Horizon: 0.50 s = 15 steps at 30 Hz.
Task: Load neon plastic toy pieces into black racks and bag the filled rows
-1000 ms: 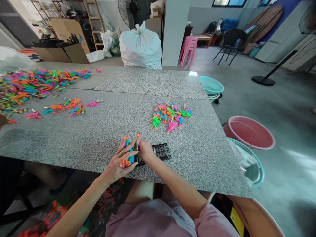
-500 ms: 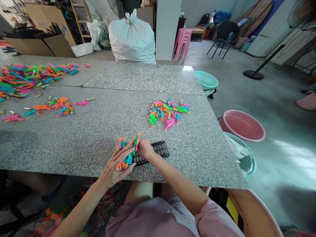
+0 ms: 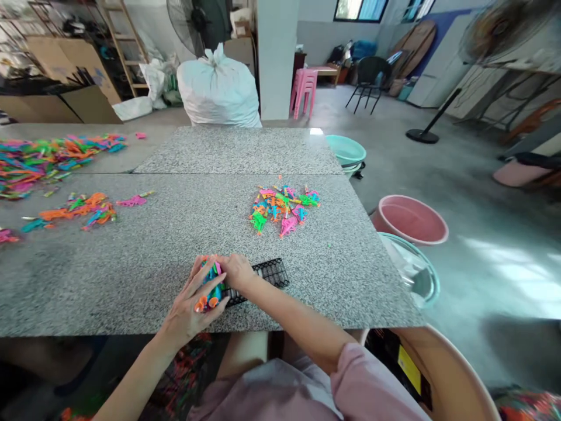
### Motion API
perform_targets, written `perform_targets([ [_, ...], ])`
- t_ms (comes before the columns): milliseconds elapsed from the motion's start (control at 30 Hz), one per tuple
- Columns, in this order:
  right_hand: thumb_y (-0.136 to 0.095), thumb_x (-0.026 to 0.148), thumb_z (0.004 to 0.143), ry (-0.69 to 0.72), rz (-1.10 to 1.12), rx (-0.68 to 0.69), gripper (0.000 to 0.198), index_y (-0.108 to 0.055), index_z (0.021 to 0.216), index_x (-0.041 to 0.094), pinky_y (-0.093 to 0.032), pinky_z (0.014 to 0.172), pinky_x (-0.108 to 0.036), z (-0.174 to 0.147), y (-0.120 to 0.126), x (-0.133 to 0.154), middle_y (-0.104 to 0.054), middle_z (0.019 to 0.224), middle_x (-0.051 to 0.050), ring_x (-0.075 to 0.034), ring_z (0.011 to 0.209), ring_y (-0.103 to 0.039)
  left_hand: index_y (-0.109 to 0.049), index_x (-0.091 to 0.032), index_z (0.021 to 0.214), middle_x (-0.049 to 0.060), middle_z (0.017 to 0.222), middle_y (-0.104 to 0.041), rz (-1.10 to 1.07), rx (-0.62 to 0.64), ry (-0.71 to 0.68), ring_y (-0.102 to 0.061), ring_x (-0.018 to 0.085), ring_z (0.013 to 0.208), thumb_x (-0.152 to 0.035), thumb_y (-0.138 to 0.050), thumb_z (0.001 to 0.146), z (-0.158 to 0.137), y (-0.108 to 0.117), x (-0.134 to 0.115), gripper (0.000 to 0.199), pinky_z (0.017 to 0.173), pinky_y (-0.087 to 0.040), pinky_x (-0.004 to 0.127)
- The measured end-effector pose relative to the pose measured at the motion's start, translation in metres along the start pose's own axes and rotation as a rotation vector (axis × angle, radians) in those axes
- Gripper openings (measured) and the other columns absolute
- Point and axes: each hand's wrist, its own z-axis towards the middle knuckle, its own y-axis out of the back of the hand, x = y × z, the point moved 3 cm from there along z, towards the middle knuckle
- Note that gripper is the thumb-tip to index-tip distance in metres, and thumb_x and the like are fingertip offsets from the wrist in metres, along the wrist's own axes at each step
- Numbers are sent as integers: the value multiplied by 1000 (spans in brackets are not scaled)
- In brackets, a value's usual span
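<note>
Probably light, stiff, slick toys (image 3: 214, 289); pinch bodies. Left grip (image 3: 187, 305) half-curled around them, left end of black rack (image 3: 272, 272); right grip (image 3: 236, 272) touching; closure hidden, cannot tell.

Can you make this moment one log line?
left hand: around colorful plastic pieces; right hand: against them; black grid tray: partly behind right hand

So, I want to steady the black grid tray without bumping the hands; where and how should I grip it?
Probably the right-end rim of the black grid tray, from the person's right: that end lies bare on the speckled tabletop, while the left hand, right hand and colourful plastic pieces crowd the other end. Its open lattice bars should allow an easy pinch.
</note>
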Motion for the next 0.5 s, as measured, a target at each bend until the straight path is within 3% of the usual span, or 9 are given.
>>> perform_targets([
  [67, -48, 27, 99, 15, 18, -14, 29, -67, 122, 25, -55, 81, -31, 0, -2, 0, -75, 103, -7, -22, 96, -71, -50, -31, 144, 2, 164, -31, 16, 4, -42, -23, 37, 152, -24, -65, 92, 3, 2, 3, 55, 120, -37, 56],
  [167, -60, 24, 93, 144, 26, -28, 32, -64, 125, 23, -55, 86, -30, -4, 0, -18, -72, 112, -7, -22, 105, -68, -55, -27, 137, 4, 163, -34, 29, 3, -63, -24, 35, 152, -27, -64, 92, 4, 2, 7, 45, 120, -37, 54],
  [233, -62, 13, 89, 134, -38, -101, 37, -63, 124, 22, -52, 93, -28, -11, 14, -52, -68, 124, -7, -20, 116, -62, -57, -23, 133, 6, 164, -32, 36, 6, -67, -24, 35, 152, -26, -62, 93, 1, 1, 8, 40, 120, -37, 53],
  [300, -48, 1, 91, -102, -173, -254, 44, -62, 128, 21, -49, 99, -30, -20, 40, -103, -62, 135, -10, -20, 126, -55, -57, -21, 131, 8, 164, -31, 53, 4, -70, -25, 34, 152, -26, -61, 93, -2, -1, 7, 38, 120, -36, 53],
  [367, -41, 2, 94, -288, -317, -322, 49, -54, 138, 17, -49, 99, -39, -28, 67, -150, -48, 150, -15, -26, 133, -48, -58, -20, 129, 9, 163, -31, 71, -10, -72, -25, 35, 151, -26, -61, 93, -3, -3, 6, 37, 120, -37, 53],
  [433, -37, 5, 97, -265, -409, -257, 50, -50, 143, 16, -50, 98, -42, -27, 83, -179, -40, 157, -16, -28, 134, -46, -59, -21, 130, 9, 163, -33, 85, -18, -77, -28, 35, 150, -26, -62, 92, -2, -2, 5, 38, 119, -39, 51],
  [500, -34, 7, 99, -160, -460, -196, 48, -51, 142, 17, -49, 99, -40, -18, 91, -191, -42, 156, -15, -27, 133, -46, -59, -21, 131, 9, 162, -36, 95, -27, -97, -32, 34, 149, -25, -63, 91, 0, -1, 4, 40, 118, -42, 48],
])
